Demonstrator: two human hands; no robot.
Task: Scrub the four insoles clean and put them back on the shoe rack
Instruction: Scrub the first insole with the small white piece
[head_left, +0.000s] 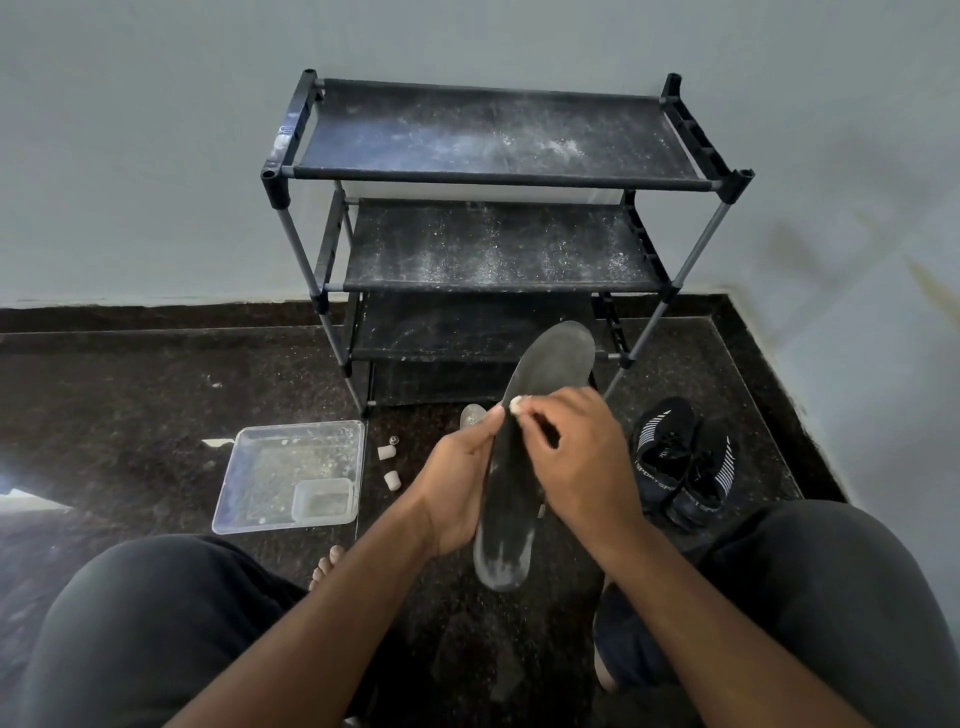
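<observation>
A long dark grey insole (550, 374) is held up in front of me, toe pointing away, with white residue near its heel end. My left hand (460, 478) grips its left edge, thumb on top. My right hand (576, 457) pinches a small white piece (517, 405) against the insole's left edge. The black shoe rack (488, 176) stands against the wall ahead; its visible shelves are dusted with white powder and carry no insoles.
A clear plastic tray (291, 478) with a smaller tub inside lies on the dark floor at left. Two small white pieces (388, 465) lie beside it. A pair of black sneakers (685, 462) sits at right. A spoon (472, 415) peeks out behind my left hand. My knees frame the bottom.
</observation>
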